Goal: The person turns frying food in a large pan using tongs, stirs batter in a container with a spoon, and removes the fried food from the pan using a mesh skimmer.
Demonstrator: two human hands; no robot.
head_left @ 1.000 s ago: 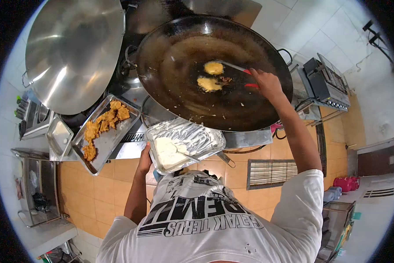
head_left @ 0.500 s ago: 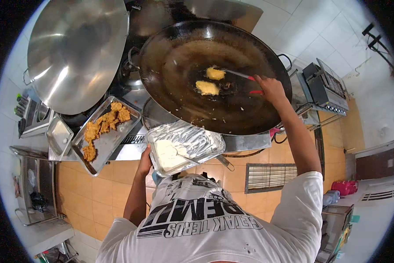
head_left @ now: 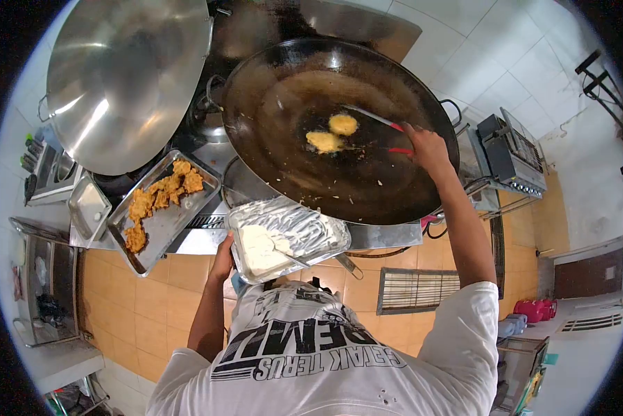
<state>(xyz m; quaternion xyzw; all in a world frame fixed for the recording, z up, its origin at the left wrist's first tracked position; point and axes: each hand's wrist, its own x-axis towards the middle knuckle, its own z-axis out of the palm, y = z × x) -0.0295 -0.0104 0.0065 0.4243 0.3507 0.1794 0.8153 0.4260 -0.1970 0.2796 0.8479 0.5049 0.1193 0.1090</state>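
My right hand [head_left: 426, 147] is closed on red-handled tongs [head_left: 381, 119], whose arms are spread apart inside the large dark wok [head_left: 277, 90]. Two yellow battered pieces lie in the oil by the tongs: one [head_left: 343, 125] near the upper arm's tip, the other [head_left: 324, 143] lower left, near the lower arm. My left hand [head_left: 222, 258] grips the left edge of a metal tray [head_left: 311, 239] smeared with white batter [head_left: 259, 249]. A spoon [head_left: 290, 258] rests in that batter. Most of the left fingers are hidden by the tray.
Left of the wok are a big metal pan [head_left: 127, 76] and a tray [head_left: 160, 236] of fried pieces [head_left: 145, 201]. A small tray [head_left: 89, 210] sits farther left. An oven [head_left: 509, 154] stands to the right, and a strainer handle [head_left: 349, 265] sticks out below the wok.
The tongs have opened wider around the frying pieces. The upper yellow piece has shifted slightly down and looks rounder. The whole view has shifted a little.
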